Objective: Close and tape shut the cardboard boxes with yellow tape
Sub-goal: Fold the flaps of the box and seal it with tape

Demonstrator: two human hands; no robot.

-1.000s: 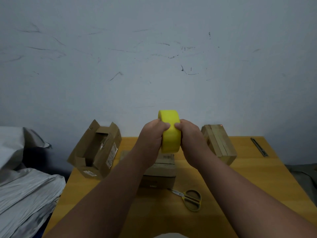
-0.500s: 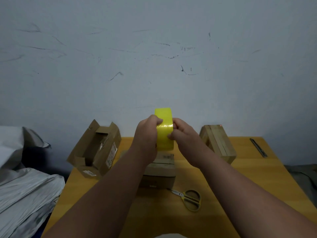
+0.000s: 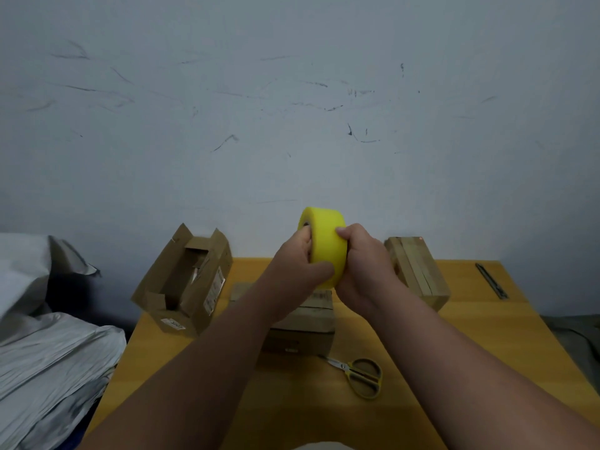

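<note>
The yellow tape roll (image 3: pixel 324 246) is held up above the bench (image 3: pixel 487 326), standing on edge, its core axis running across from 9 to 3 o'clock with the hole facing 9. The left hand (image 3: pixel 300 264) has a closed grip on the roll's left face and rim; the right hand (image 3: pixel 363 261) curls around the right side. An open cardboard box (image 3: pixel 185 280) lies at 9 o'clock, a closed box (image 3: pixel 418 271) at 3, another box (image 3: pixel 308 323) beneath the hands, scissors (image 3: pixel 360 375) at 5.
</note>
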